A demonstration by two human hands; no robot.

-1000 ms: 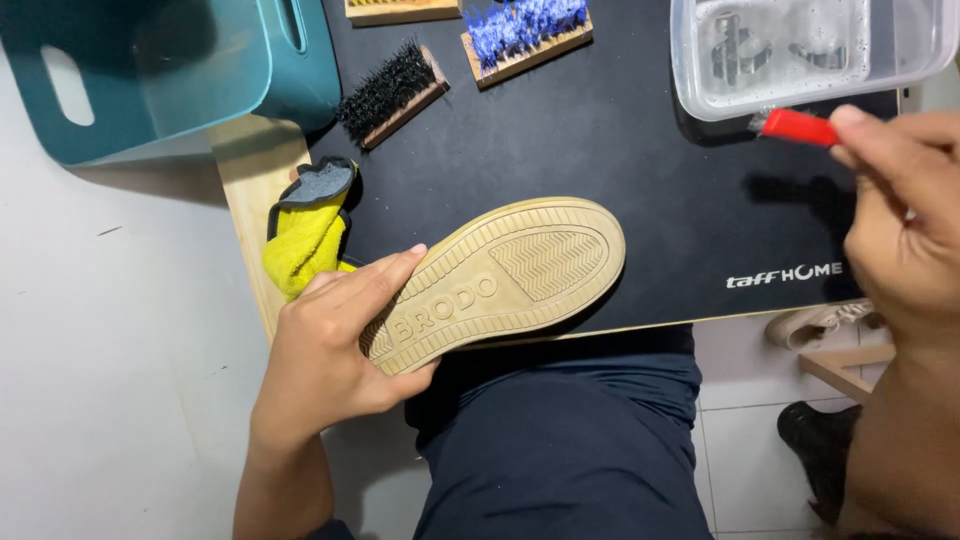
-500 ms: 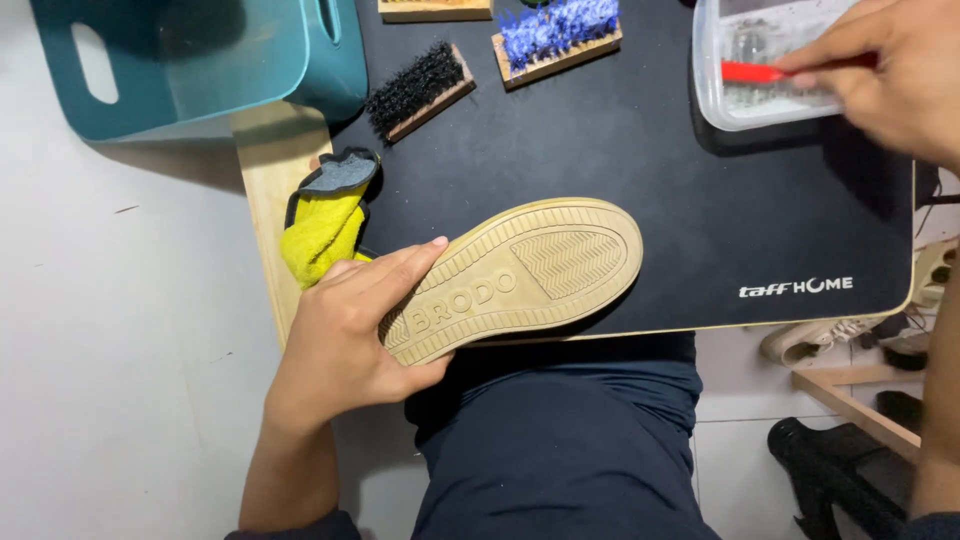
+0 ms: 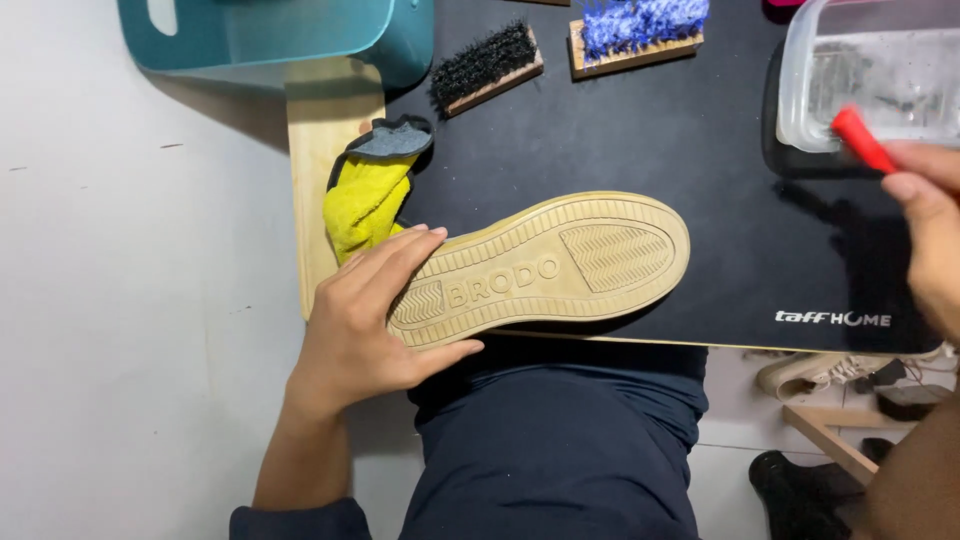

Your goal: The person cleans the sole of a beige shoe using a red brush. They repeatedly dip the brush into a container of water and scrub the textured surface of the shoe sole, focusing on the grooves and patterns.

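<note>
Worktop [image 3: 320,170]: pale wood, seen from above, mostly covered by a black mat [image 3: 700,200].
Bin [image 3: 280,35]: teal plastic, top left, partly on the worktop.
Shoe [image 3: 560,265]: lies sole-up w/ tan rubber sole facing the camera, at the mat's near edge, heel to the left, just above the person's lap (dark trousers).
Clear tub [image 3: 880,70]: plastic container at top right, on the mat.
Left hand [image 3: 365,320]: open, fingers spread flat over the heel end, thumb under the sole's near edge, steadying the shoe.
Right hand [image 3: 930,230]: at right edge, blurred; fingers pinched on a red handle [image 3: 862,140] that sits at the tub's rim.
Cloth [image 3: 370,190]: yellow & grey, bunched, just beside the left hand's fingertips.
Brushes: black-bristle brush [image 3: 485,65] and blue-bristle brush [image 3: 640,30], wood-backed, side by side at top.
</note>
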